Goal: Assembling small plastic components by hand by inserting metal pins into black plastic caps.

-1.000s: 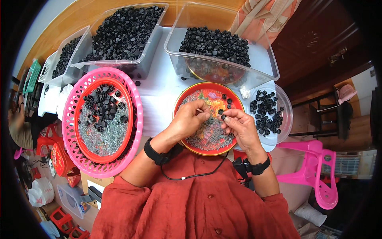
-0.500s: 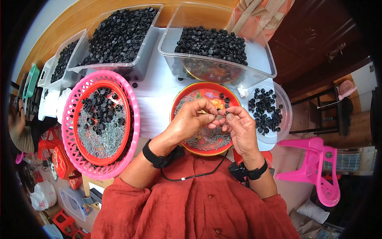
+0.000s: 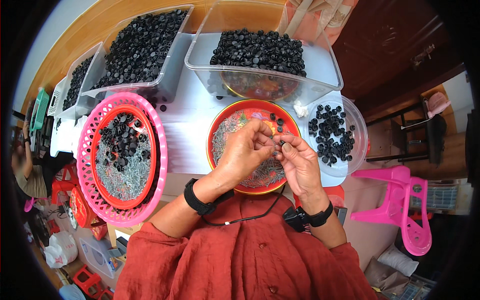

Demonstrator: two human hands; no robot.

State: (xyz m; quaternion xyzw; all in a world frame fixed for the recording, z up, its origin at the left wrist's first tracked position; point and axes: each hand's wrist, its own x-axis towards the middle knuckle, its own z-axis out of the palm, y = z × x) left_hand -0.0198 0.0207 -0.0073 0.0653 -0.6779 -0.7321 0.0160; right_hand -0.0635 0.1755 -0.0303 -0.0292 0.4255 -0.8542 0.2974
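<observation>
Over a round red tray, both my hands meet with fingertips nearly touching. My right hand pinches a small black cap between thumb and finger. The fingers of my left hand are closed in a pinch beside it; what lies in them is too small to make out. Beneath the hands, the tray holds many thin grey screws and a few loose black caps. To its right stands a round clear tub with black caps inside.
On the left, a pink basket carries a red dish of screws and caps. Large clear bins of black caps stand at the back. A pink stool is at right; a person sits far left.
My view has shifted slightly, so the table's things sit a little differently in the picture. Both hands remain together over the tray, with small finger movements.
</observation>
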